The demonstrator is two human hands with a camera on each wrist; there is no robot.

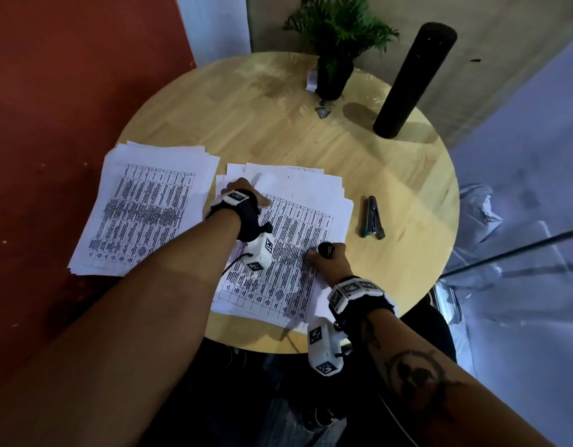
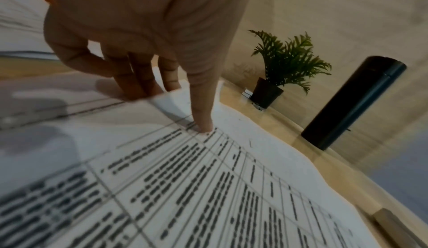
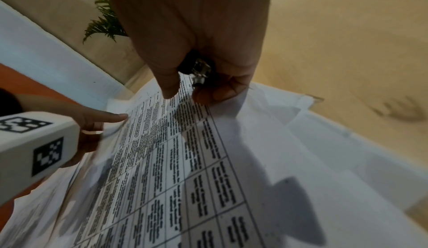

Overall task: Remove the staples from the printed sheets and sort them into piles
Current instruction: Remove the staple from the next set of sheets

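Two piles of printed sheets lie on a round wooden table (image 1: 391,175): a left pile (image 1: 149,208) and a centre pile (image 1: 298,227). My left hand (image 1: 246,193) rests at the top left of the centre pile with straight fingers. Its thumb (image 2: 205,126) presses the top sheet (image 2: 208,188), and its fingertips (image 2: 141,85) are partly hidden behind that sheet's upper edge. My right hand (image 1: 327,256) sits on the sheet's right side and grips a black staple remover (image 1: 326,249). The remover's metal jaws (image 3: 200,72) show between thumb and fingers just above the paper (image 3: 208,160).
A dark stapler (image 1: 372,217) lies right of the centre pile. A potted plant (image 1: 335,59) and a tall black cylinder (image 1: 414,79) stand at the table's far side. A red wall is to the left, and the table's front edge is near my body.
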